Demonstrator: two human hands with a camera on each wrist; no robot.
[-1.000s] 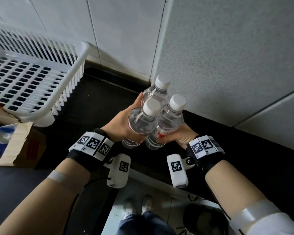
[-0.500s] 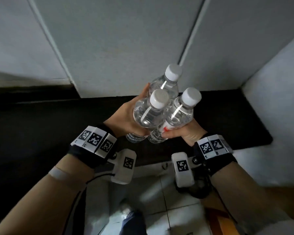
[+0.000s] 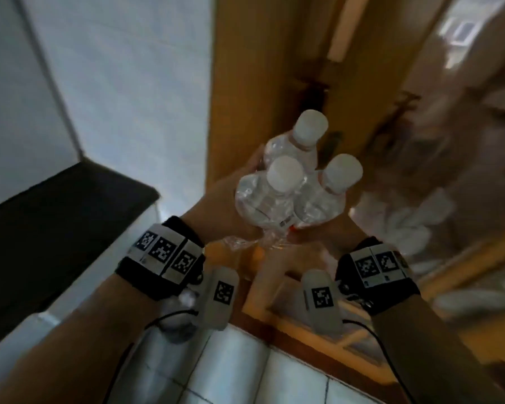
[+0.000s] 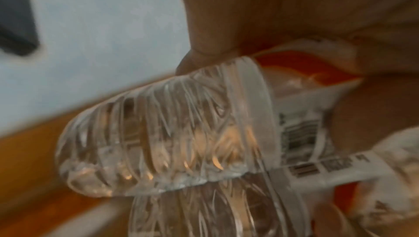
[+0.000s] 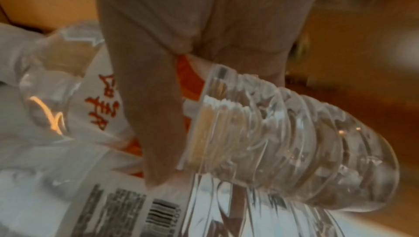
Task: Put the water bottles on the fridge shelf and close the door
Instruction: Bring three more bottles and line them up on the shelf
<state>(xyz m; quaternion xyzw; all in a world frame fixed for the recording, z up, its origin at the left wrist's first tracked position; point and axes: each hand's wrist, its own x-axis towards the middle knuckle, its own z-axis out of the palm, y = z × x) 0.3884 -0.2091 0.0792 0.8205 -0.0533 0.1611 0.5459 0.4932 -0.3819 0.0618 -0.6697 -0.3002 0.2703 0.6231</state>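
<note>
Water bottles (image 3: pixel 292 188) — three clear ones with white caps, bunched together upright and tipped a little away from the camera — are held in the air between both hands, in front of a wooden door frame (image 3: pixel 245 83). Their ribbed lower halves and white-and-orange labels fill both wrist views, the bottles touching side by side.

Below them the floor is pale tile (image 3: pixel 245 374), with a wooden threshold (image 3: pixel 318 325) running across it toward the right. To the left, a dark countertop (image 3: pixel 56 228) sits on a white base against a light wall (image 3: pixel 123 83). To the right, beyond the frame, the room is blurred; something pale and crumpled lies there, but what it is cannot be told.

The left hand (image 3: pixel 222 205) cups the cluster from the left, palm against the nearest bottle and fingers reaching round the far one; in the left wrist view the thumb (image 4: pixel 226 25) presses down on a label. The right hand (image 3: pixel 330 231) holds from below right — its fingers are hidden under the bottles in the head view, while the right wrist view shows a finger (image 5: pixel 154 115) lying along a label between two bottles. Both forearms stretch forward, each wrist wearing a black band (image 3: pixel 161 258) with square printed markers and a small white camera unit (image 3: pixel 222 295) beneath.
</note>
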